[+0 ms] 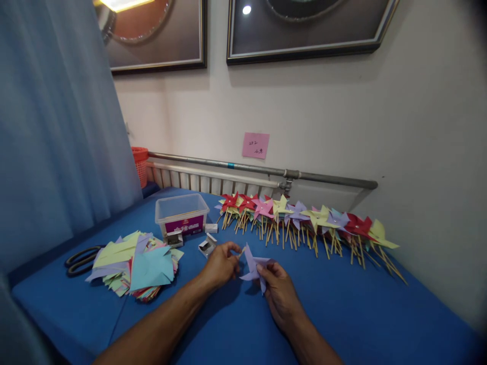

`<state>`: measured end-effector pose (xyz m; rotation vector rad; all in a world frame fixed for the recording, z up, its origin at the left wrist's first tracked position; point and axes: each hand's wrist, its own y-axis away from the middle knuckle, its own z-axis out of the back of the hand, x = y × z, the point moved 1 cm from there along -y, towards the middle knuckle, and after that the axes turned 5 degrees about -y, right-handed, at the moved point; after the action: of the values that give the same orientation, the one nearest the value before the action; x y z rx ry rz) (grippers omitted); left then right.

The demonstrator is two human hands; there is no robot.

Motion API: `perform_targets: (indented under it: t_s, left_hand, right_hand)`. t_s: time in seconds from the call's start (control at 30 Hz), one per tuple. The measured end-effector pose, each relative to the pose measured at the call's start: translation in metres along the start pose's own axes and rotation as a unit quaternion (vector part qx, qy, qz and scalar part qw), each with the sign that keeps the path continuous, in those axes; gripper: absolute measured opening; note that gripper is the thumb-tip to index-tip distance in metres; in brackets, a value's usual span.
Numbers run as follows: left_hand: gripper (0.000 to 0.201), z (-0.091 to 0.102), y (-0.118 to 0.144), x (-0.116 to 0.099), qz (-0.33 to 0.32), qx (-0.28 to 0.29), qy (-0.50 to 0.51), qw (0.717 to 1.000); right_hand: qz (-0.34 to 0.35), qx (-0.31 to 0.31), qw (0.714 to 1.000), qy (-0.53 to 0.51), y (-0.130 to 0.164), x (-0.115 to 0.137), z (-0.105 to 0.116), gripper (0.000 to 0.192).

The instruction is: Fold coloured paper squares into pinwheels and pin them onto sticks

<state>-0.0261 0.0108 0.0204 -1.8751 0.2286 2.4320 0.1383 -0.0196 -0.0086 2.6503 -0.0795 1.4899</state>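
Observation:
A lavender paper pinwheel [251,264] is held up above the blue cloth in the middle of the view. My right hand [283,291] grips it, thumb pressed on the folded paper near its centre. Just left of the pinwheel is my left hand [222,262], its thumb and forefinger pinched together. Something small and pale shows at those fingertips, too small to name. Close behind my left hand sits a small open white box [207,245] with its flap up.
Left lie cut paper sheets [152,268] and black-handled scissors [81,259]. A clear plastic tub [182,209] stands behind more small boxes [211,228]. Along the wall, finished pinwheels [292,215] on sticks form a long row below a metal pipe [247,167].

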Motion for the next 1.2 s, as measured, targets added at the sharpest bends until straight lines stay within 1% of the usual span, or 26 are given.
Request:
perform_targets:
  t_s: [0.07,0.13,0.23,0.3,0.37,0.43,0.5,0.53,0.57,0.6,0.7,0.8,0.9,1.0,1.2]
  left_hand:
    - [0.016,0.005,-0.001,-0.005,-0.001,-0.015,0.034,0.999]
    - [0.014,0.008,-0.001,-0.008,-0.001,-0.004,0.089,0.996]
    - [0.024,0.010,0.000,-0.012,-0.015,0.008,0.181,0.983]
    - [0.032,0.011,0.000,-0.012,-0.044,-0.006,0.192,0.980]
    - [0.029,0.012,-0.001,-0.012,-0.073,-0.035,0.139,0.987]
    - [0.021,0.015,-0.001,-0.009,-0.102,-0.078,0.045,0.991]
    - [0.024,0.016,-0.001,-0.007,-0.128,-0.120,-0.051,0.983]
    - [0.026,0.017,-0.001,-0.006,-0.132,-0.125,-0.085,0.980]
    - [0.027,0.016,-0.001,-0.005,-0.128,-0.115,-0.109,0.979]
    - [0.027,0.015,0.000,-0.005,-0.118,-0.093,-0.127,0.980]
    - [0.026,0.011,0.004,-0.005,-0.106,-0.014,-0.180,0.978]
    - [0.028,0.005,0.010,-0.006,-0.127,0.029,-0.224,0.966]
    - [0.026,0.000,0.013,-0.005,-0.118,0.068,-0.231,0.963]
    - [0.025,-0.003,0.015,-0.004,-0.116,0.092,-0.219,0.965]
    - [0.027,-0.003,0.015,-0.004,-0.110,0.108,-0.178,0.972]
  right_hand:
    - [-0.005,-0.003,1.000,-0.015,0.001,0.002,0.000,0.036]
    - [-0.011,-0.006,1.000,-0.027,0.001,0.004,-0.001,0.036]
    - [-0.019,-0.011,0.999,-0.047,0.001,0.007,-0.002,0.038]
    - [-0.022,-0.011,0.998,-0.061,0.001,0.010,-0.003,0.040]
    - [-0.024,-0.010,0.997,-0.070,0.002,0.011,-0.003,0.042]
    - [-0.026,-0.007,0.997,-0.071,0.002,0.012,-0.004,0.042]
    - [-0.030,-0.004,0.997,-0.068,0.003,0.012,-0.005,0.042]
    - [-0.030,-0.002,0.997,-0.065,0.004,0.012,-0.005,0.042]
    - [-0.030,-0.002,0.998,-0.062,0.004,0.012,-0.005,0.042]
    - [-0.029,-0.001,0.998,-0.060,0.004,0.012,-0.006,0.042]
    - [-0.016,-0.001,0.998,-0.053,0.004,0.011,-0.006,0.044]
    - [-0.003,-0.001,0.999,-0.046,0.002,0.011,-0.005,0.044]
    - [0.003,-0.004,0.999,-0.038,-0.001,0.009,-0.002,0.042]
    - [0.000,-0.007,0.999,-0.039,-0.003,0.007,0.001,0.041]
    - [-0.012,0.001,0.999,-0.037,-0.003,0.005,0.002,0.042]
